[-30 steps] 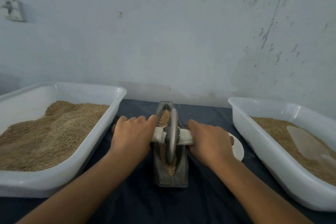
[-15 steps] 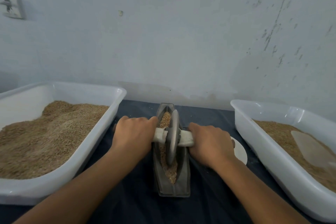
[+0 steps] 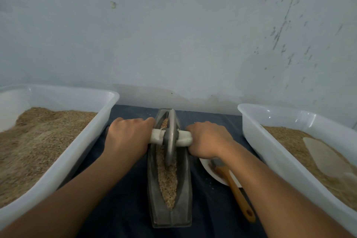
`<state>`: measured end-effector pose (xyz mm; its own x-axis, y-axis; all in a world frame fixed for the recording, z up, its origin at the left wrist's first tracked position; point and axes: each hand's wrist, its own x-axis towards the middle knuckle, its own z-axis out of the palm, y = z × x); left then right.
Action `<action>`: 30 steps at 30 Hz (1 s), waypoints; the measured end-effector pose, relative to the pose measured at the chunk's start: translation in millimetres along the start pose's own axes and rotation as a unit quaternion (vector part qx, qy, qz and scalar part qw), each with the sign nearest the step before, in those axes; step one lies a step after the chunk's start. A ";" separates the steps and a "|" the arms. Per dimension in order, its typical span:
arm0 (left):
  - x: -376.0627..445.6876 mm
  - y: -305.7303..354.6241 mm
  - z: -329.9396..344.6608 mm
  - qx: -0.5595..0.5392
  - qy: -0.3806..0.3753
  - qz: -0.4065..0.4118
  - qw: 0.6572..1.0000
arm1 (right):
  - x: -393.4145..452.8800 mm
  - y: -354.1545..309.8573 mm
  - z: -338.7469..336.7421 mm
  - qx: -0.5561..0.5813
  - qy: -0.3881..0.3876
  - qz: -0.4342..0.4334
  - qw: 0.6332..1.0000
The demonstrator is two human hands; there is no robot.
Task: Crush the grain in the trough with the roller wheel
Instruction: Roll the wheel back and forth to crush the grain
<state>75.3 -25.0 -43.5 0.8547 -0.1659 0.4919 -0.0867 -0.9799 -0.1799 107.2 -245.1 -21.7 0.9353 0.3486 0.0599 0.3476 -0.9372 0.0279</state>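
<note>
**Gripping the axle, both hands hold the wheel in the far half of the trough**

Gripping the pale wrapped axle [image 3: 184, 139] on either side, the two hands hold the roller wheel [image 3: 171, 137] upright on its edge. The left hand [image 3: 128, 137] curls round the axle's left end, knuckles up, thumb side toward the wheel; the right hand [image 3: 209, 139] wraps the right end in the same way. Both grips are tight around the handle, with no gap showing between fingers and wrapping.

The wheel, a dark metal disc, stands in the narrow boat-shaped trough [image 3: 170, 216], which lies lengthwise away from the person on a dark cloth [image 3: 125, 208]. The disc sits in the far half of the trough, its top rim reaching almost to the far tip. Grain [image 3: 168, 181] fills the groove in a long tan strip, most of it visible on the near side of the wheel and a little beyond the axle.

A white tub [image 3: 81, 147] heaped with the same tan grain stands to the left of the trough. A second white tub [image 3: 270, 152] stands to the right, its grain level lower, with a pale flat scoop [image 3: 324, 156] lying on top. Between the trough and the right tub a small white dish [image 3: 210, 170] rests on the cloth, partly hidden under the right forearm, and a brush with a wooden handle [image 3: 237, 193] lies across it, handle pointing toward the person. A scuffed pale wall [image 3: 173, 35] rises behind.
</note>
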 end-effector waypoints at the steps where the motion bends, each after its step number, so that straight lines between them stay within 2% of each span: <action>1: 0.6 -0.1 0.9 0.001 0.003 0.000 1.000 | 1.1 0.0 0.0 0.001 0.001 0.000 1.000; 27: -49.3 11.9 -39.9 0.001 -0.003 0.012 1.000 | -78.5 -25.8 19.5 -0.022 0.226 0.018 0.974; 30: -54.4 10.7 -41.9 0.000 0.001 0.012 1.000 | -85.0 -29.3 16.6 -0.024 0.229 0.019 0.973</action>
<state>6.4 -31.2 -36.4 0.8510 -0.1891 0.4899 -0.1065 -0.9757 -0.1917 18.7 -247.4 -44.2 0.8161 0.2894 0.5002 0.2996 -0.9520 0.0621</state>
